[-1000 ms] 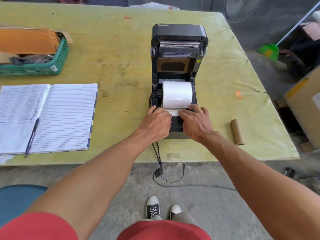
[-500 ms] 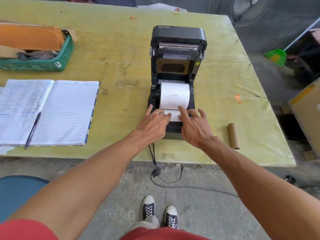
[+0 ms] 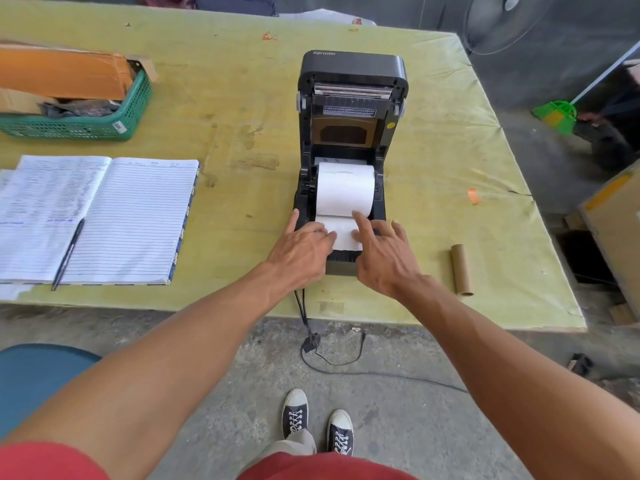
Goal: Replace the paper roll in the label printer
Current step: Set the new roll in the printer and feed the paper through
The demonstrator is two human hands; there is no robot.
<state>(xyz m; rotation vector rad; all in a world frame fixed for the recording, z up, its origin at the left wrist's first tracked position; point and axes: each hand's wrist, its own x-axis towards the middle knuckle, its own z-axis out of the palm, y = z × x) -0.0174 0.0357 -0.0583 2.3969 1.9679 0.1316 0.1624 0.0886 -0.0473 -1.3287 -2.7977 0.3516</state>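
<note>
The black label printer (image 3: pixel 353 74) stands on the table with its lid raised upright. A white paper roll (image 3: pixel 344 190) sits in its bay, and a strip of paper (image 3: pixel 341 230) runs forward over the front. My left hand (image 3: pixel 301 251) lies at the printer's front left with fingertips pressing on the strip. My right hand (image 3: pixel 384 254) rests at the front right, fingers spread, index finger touching the paper near the roll. An empty brown cardboard core (image 3: pixel 461 270) lies on the table to the right.
An open lined notebook (image 3: pixel 104 220) with a pen (image 3: pixel 67 254) lies at the left. A green basket (image 3: pixel 86 126) with parcels stands at the back left. The printer's cable (image 3: pixel 308 327) hangs over the near table edge (image 3: pixel 207 306). A cardboard box (image 3: pixel 616 237) stands at the right.
The paper strip now lies further out over the printer's front. Both hands have slid apart and toward me, fingers spreading, uncovering the strip between them.
</note>
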